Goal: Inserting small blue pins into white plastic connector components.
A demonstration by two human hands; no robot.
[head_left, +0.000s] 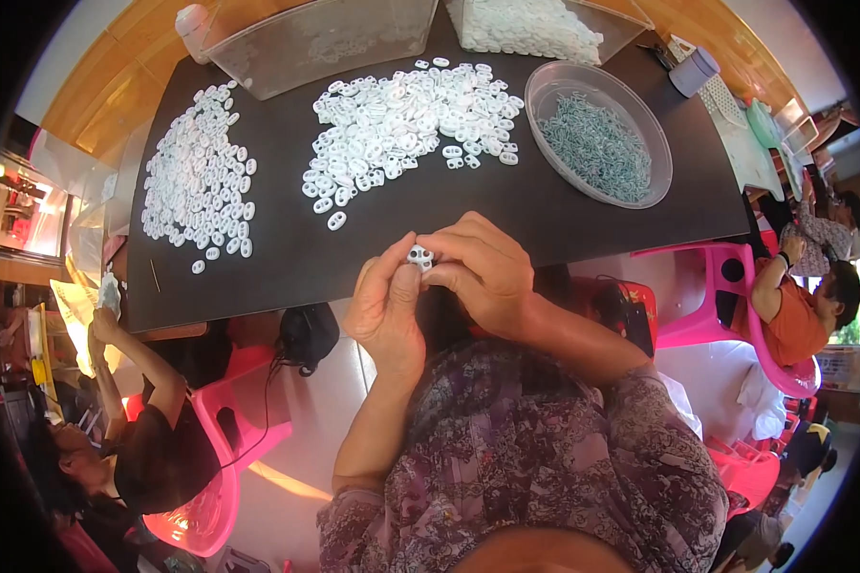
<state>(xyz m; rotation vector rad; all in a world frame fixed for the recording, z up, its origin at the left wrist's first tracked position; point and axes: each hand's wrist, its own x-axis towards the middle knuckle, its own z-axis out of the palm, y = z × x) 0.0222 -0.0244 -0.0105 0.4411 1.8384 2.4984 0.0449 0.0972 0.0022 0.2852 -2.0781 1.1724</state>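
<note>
My left hand (387, 310) and my right hand (483, 272) meet just off the near edge of the dark table. Between their fingertips they pinch a small white plastic piece with dark holes (419, 255). The fingers cover part of it, so I cannot tell whether it is one piece or two put together. Beyond my hands lies a large heap of white two-hole oval plastic pieces (392, 119). A second heap of similar white ovals (196, 177) spreads over the left side. To the right, a round clear tray (661, 177) holds many small silvery screws (597, 143).
Along the far edge stand a clear bin (325, 43) and another bin packed with white pieces (526, 29). A lidded cup (694, 72) is at the back right. A thin stick (156, 275) lies front left. People sit on pink chairs (225, 458) at both sides.
</note>
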